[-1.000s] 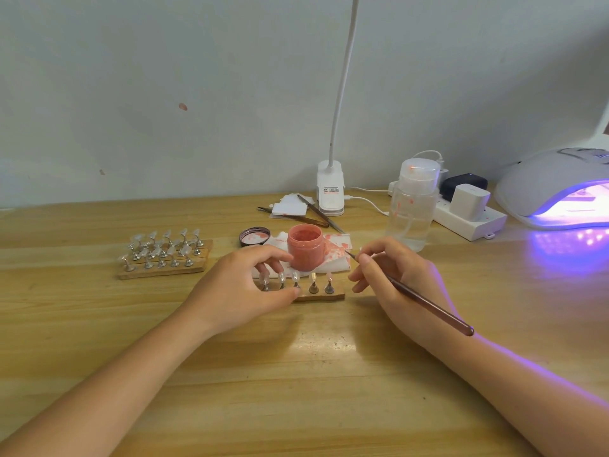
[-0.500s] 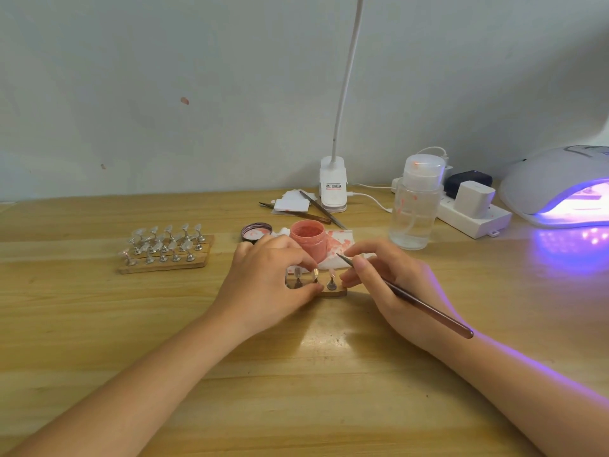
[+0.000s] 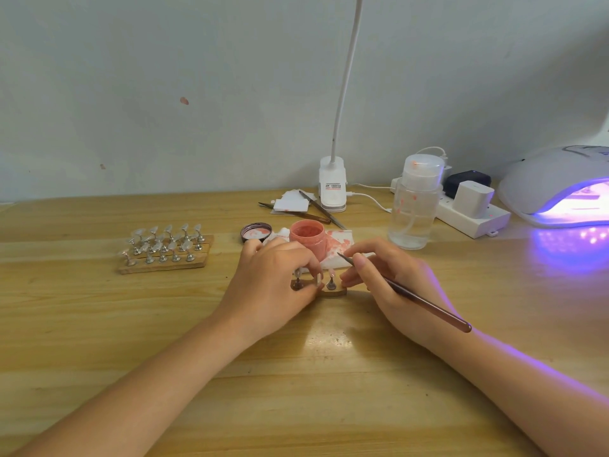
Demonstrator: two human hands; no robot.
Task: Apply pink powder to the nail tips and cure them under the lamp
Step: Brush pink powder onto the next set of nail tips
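While both hands meet at the middle of the wooden table [image 3: 99, 324]:
Left hand [image 3: 273, 285]: fingers curled round the small wooden nail stand [image 3: 333, 292], gripping it.
Right hand [image 3: 392, 282]: pinches a thin brush [image 3: 425, 303], fingertips touching the stand's right end.
Nail tips [image 3: 331, 275]: upright on the stand, mostly hidden by fingers.
Pink powder jar [image 3: 308, 239]: open, just behind the hands, on a stained tissue [image 3: 339, 242].
Lid [image 3: 256, 231]: left of the jar.
Second stand [image 3: 164, 247]: well left.
Curing lamp [image 3: 557, 186]: far right, glowing violet.

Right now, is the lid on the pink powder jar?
No, the pink powder jar stands open, with its lid lying on the table beside it.
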